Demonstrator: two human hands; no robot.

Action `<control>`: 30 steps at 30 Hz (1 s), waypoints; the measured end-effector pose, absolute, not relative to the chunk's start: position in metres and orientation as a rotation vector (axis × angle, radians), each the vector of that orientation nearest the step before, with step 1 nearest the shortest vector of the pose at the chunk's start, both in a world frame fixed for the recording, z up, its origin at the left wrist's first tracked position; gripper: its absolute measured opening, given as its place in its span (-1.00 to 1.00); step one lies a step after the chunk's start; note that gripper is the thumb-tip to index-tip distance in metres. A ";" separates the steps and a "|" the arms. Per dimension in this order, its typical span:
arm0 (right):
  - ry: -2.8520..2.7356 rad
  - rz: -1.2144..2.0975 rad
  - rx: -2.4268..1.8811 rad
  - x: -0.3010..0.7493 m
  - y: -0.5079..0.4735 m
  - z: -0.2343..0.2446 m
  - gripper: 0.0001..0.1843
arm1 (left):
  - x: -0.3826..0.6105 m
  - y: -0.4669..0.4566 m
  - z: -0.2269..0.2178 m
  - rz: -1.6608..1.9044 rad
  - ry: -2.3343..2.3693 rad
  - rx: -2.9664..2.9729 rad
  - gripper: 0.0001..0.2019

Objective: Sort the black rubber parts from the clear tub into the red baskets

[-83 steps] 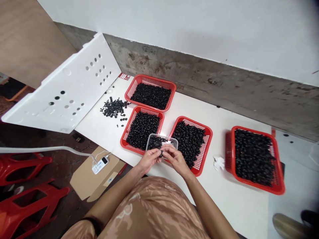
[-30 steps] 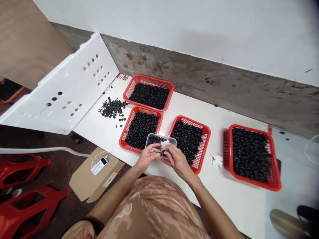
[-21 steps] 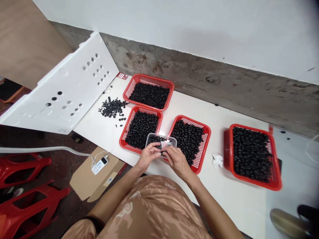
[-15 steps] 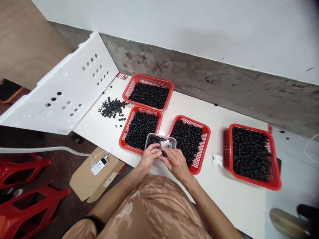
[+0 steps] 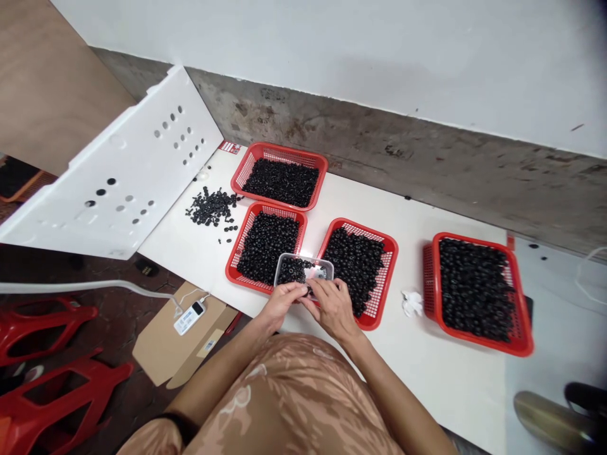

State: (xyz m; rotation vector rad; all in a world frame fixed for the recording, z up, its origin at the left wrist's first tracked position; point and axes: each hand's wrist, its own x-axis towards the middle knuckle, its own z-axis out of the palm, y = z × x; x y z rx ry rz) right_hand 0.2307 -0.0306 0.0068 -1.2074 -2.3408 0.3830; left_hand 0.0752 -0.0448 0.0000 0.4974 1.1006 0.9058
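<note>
Left hand (image 5: pixel 281 304) meets right hand (image 5: pixel 334 307) near clear tub (image 5: pixel 325 270).

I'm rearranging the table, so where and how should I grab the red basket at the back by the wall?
I'd probably take the back basket by its rim at the left and right ends, from above, both together: the rim stands above the black pieces, while its front edge seems to meet the next basket.

Centre: black rings (image 5: pixel 290 268) in colourless clear tub (image 5: pixel 326 270). Red mesh baskets (image 5: pixel 429 278), black contents, centre and right. Tabletop (image 5: pixel 441 379) white. Upper left: white board (image 5: pixel 137 164), rows of round holes. Top: white wall (image 5: pixel 332 50), stain-mottled grey concrete band (image 5: pixel 370 139). Lower left: red stools (image 5: pixel 85 311), brown cardboard box (image 5: pixel 161 347). Bottom: brown-tan shirt (image 5: pixel 294 392), leafy print.
</note>
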 end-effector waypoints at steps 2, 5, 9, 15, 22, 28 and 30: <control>-2.382 0.328 -1.140 0.231 -0.028 0.005 -0.73 | 0.075 -0.046 0.001 0.918 1.090 0.515 -0.72; -2.377 0.246 -1.078 0.231 -0.025 0.004 -0.75 | 0.071 -0.047 0.001 0.876 1.066 0.557 -0.71; -2.386 0.192 -1.051 0.232 -0.026 0.004 -0.75 | 0.067 -0.049 0.003 0.797 1.068 0.616 -0.69; -2.390 0.085 -1.061 0.231 -0.034 -0.002 -0.78 | 0.073 -0.049 0.011 0.873 1.159 0.718 -0.71; -2.369 0.280 -1.148 0.233 -0.036 0.004 -0.77 | 0.077 -0.050 0.008 0.909 1.166 0.683 -0.80; -2.188 1.004 -1.086 0.245 -0.026 0.023 -0.63 | 0.076 -0.051 0.007 0.917 1.166 0.582 -0.83; -2.073 1.106 -1.054 0.247 -0.024 0.025 -0.70 | 0.075 -0.051 0.008 0.908 1.168 0.602 -0.84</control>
